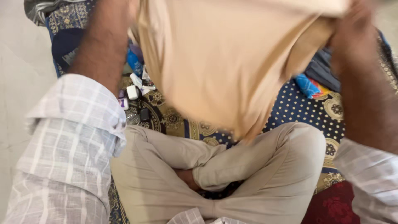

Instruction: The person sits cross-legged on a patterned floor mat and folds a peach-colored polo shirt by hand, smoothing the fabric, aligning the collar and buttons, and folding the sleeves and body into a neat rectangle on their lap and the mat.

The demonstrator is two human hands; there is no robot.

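A beige cloth [224, 62] hangs blurred in front of me, stretched between my raised arms. My right hand [356, 29] grips its upper right corner, fingers closed on the fabric. My left hand [122, 6] sits at the top edge of the view against the cloth's upper left corner, and its fingers are mostly cut off. Both forearms are bare, with checked white shirt sleeves [70, 141] rolled up. Below the cloth are my crossed legs in beige trousers [248, 174].
I sit on a blue and gold patterned mat [298, 108]. Behind my left arm lie small white boxes [133, 92], a blue packet [134, 62] and a small dark object [144, 114]. A blue-orange packet [309, 85] and a grey garment [325, 70] lie at right. Pale floor [20, 83] is at left.
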